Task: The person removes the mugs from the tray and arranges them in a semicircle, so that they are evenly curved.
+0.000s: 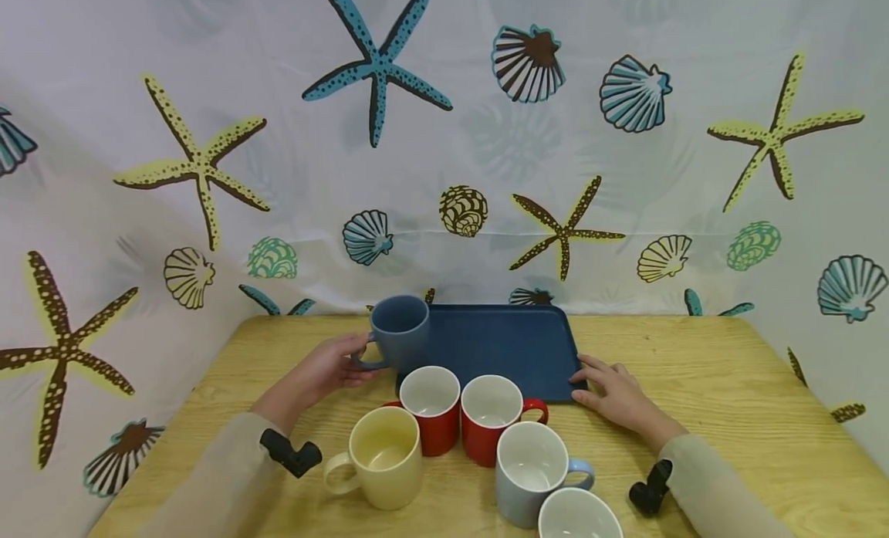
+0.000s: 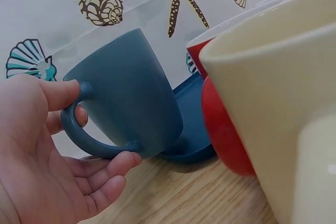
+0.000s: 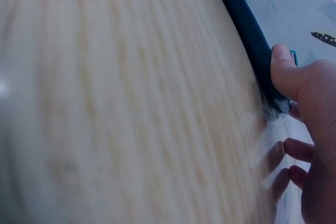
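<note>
In the head view my left hand (image 1: 340, 360) holds a blue mug (image 1: 400, 333) by its handle. The mug overlaps the left end of a dark blue tray (image 1: 500, 345). Seen from the left wrist, the thumb lies on top of the handle (image 2: 86, 140) and fingers come from behind and below; the mug's base is close to the tray's edge (image 2: 197, 153). My right hand (image 1: 614, 395) is at the tray's near right corner. In the right wrist view its thumb (image 3: 285, 72) rests along the rim (image 3: 257, 56), with fingertips just past the corner.
Two red mugs (image 1: 440, 434) with white insides stand before the tray. Nearer are a yellow mug (image 1: 389, 476), a light blue mug (image 1: 517, 492) and another white-lined mug (image 1: 579, 515), cut off below. A patterned curtain (image 1: 430, 152) hangs behind the wooden table (image 1: 694, 368).
</note>
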### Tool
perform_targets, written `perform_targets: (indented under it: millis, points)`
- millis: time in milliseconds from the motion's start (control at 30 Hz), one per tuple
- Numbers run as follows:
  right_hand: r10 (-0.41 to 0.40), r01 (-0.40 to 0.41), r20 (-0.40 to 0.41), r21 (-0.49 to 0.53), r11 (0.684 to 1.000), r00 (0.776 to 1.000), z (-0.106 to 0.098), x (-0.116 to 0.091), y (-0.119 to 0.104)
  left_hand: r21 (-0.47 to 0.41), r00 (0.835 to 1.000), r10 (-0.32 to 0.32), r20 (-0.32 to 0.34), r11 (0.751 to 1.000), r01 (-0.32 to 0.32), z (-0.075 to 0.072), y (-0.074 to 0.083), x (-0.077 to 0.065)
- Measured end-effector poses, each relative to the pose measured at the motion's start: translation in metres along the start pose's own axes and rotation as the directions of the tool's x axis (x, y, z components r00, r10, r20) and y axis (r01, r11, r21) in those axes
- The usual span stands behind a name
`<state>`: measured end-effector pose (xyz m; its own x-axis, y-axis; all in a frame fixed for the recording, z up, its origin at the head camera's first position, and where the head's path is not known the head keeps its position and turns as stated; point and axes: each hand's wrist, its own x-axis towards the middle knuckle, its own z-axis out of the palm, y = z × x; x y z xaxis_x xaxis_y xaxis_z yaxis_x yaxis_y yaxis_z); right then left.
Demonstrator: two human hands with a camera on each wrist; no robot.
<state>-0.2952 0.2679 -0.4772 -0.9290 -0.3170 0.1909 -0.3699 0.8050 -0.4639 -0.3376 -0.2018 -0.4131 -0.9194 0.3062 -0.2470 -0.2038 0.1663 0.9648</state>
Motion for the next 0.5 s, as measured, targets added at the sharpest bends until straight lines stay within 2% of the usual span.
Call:
perform_targets:
  millis: [267, 500]
  points:
    - [0.023, -0.023, 0.019, -0.023, 0.999, 1.000, -0.002, 0.001, 0.001, 0.001, 1.000, -0.005, -0.021, 1.000, 0.005, -0.006, -0.001, -0.014]
    - [0.022, -0.021, 0.021, -0.017, 1.000, 1.000, -0.001, 0.001, -0.001, -0.004, 1.000, 0.005, 0.006, 1.000, -0.005, -0.013, -0.007, -0.030]
